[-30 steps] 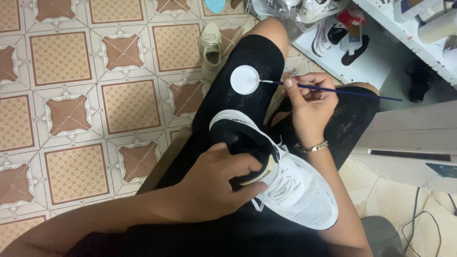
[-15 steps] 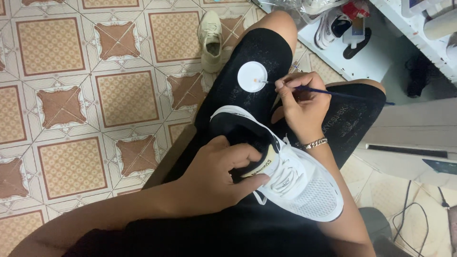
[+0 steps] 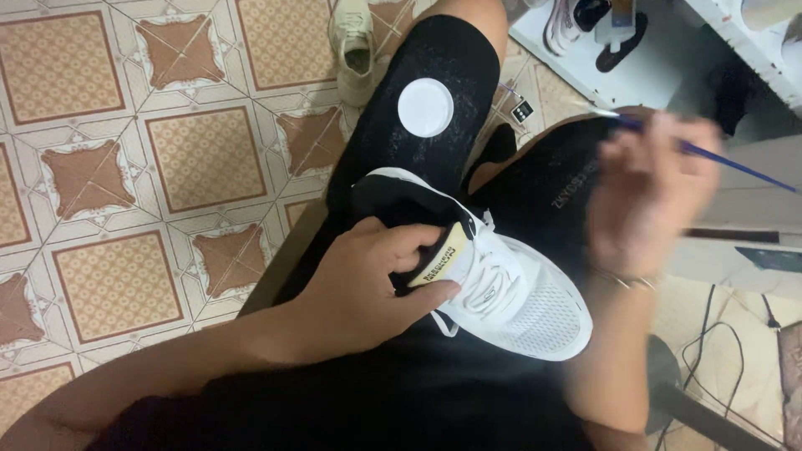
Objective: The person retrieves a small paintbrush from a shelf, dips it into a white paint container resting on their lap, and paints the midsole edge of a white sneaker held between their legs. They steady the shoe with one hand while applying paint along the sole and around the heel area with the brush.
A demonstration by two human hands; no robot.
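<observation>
Sneaker [image 3: 510, 292] on the lap, white mesh with black heel and collar.
Left hand [image 3: 368, 288] clamps its collar, thumb on the tongue; beyond the sneaker's toe, the blurred right hand [image 3: 647, 196] hovers, fingers pinched on a thin blue brush [image 3: 735, 165]; a white lid [image 3: 425, 107] rests above the heel.

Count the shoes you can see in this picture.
4, perhaps more. A white sneaker lies on the lap under the left hand. A beige shoe stands on the tiled floor. A white shoe and a black sandal sit at the top edge, cut off.
</observation>
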